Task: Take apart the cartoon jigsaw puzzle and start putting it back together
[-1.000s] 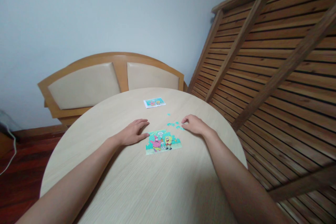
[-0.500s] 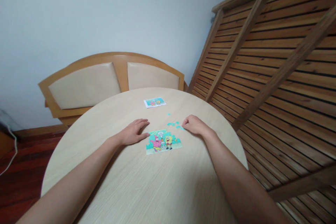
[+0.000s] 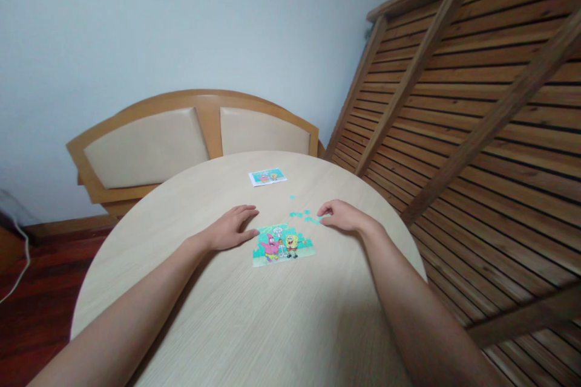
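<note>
A partly assembled jigsaw puzzle with cartoon figures lies flat on the round table, its upper right part uneven. My left hand rests flat with fingers spread, the thumb touching the puzzle's upper left edge. Beyond the puzzle, several loose teal puzzle pieces are scattered, and one single piece lies farther back. To their right, my right hand has its thumb and index finger on a small teal puzzle piece, mostly covered by the fingertips.
A folded picture sheet with the same cartoon figures lies near the far side of the pale round table. Behind the table stands a wooden headboard with cream panels. A slatted wooden frame leans at the right.
My right hand has shifted slightly right, and its thumb and index finger show a wider gap around the teal piece. My left hand and the puzzle have stayed put.
</note>
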The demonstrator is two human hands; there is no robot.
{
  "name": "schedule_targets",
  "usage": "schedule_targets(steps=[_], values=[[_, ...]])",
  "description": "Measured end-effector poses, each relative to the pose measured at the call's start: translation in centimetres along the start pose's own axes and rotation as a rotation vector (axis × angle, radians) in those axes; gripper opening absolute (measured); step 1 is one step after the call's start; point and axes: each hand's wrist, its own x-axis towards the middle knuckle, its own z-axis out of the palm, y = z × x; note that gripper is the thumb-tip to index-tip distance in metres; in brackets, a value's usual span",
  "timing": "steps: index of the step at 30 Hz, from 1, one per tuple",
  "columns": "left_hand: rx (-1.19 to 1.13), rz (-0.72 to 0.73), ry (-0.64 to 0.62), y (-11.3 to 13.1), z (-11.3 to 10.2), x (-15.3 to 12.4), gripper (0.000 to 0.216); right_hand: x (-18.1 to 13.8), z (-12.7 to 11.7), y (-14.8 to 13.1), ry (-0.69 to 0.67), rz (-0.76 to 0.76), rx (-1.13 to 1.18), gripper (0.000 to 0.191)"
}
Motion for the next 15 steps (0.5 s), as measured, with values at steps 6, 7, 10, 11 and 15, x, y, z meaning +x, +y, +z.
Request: schedule_targets(steps=[6,7,10,11,15], values=[[-0.005,0.005,-0.001,-0.1,-0.1,0.0,0.057,-0.2,0.2,-0.3,0.021,-0.042,-0.024,0.021],[-0.003,0.004,0.000,-0.1,-0.1,0.0,0.057,-0.2,0.2,-0.3,0.029,-0.053,-0.013,0.022],[0.005,-0.001,-0.008,0.1,-0.1,0.0,0.057,-0.2,0.5,-0.8,0.057,-0.084,0.049,0.018],[0.007,-0.004,-0.014,0.1,-0.1,0.0,0.058,-0.2,0.7,-1.2,0.067,-0.101,0.083,0.016],[0.003,-0.009,-0.020,0.3,-0.1,0.0,0.059,-0.1,1.6,-3.2,0.034,-0.205,0.231,0.012]])
